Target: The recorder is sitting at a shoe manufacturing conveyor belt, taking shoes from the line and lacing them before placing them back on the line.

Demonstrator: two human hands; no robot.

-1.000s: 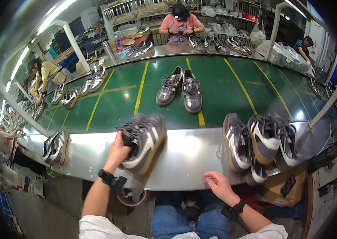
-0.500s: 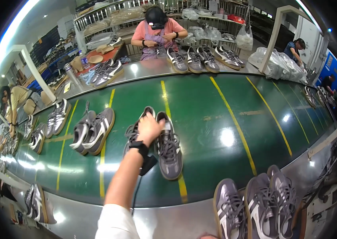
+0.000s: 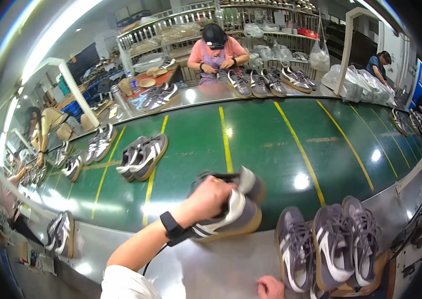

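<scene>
My left hand (image 3: 214, 198), with a black band on the wrist, is closed around a pair of grey-and-white sneakers (image 3: 228, 226) by their collars. Motion blurs the pair, which is tilted over the near edge of the green conveyor belt (image 3: 266, 149), heels to the right. My right hand (image 3: 271, 288) is at the lower edge of the view, partly cut off. Its fingers are curled, and nothing shows in them. Just right of it, several grey sneakers (image 3: 331, 246) with white stripes and gum soles stand on the metal ledge (image 3: 191, 269).
More sneaker pairs (image 3: 142, 157) sit on the belt to the left. Another pair (image 3: 61, 234) rests on the near ledge. Across the belt, a person in pink (image 3: 216, 55) works behind several shoes (image 3: 258, 82). Clear plastic bags (image 3: 358, 84) lie at the far right.
My left hand has gripped the pair of sneakers and pulled it off the belt toward me, turning it. My right hand shows more. The view has shifted left.
</scene>
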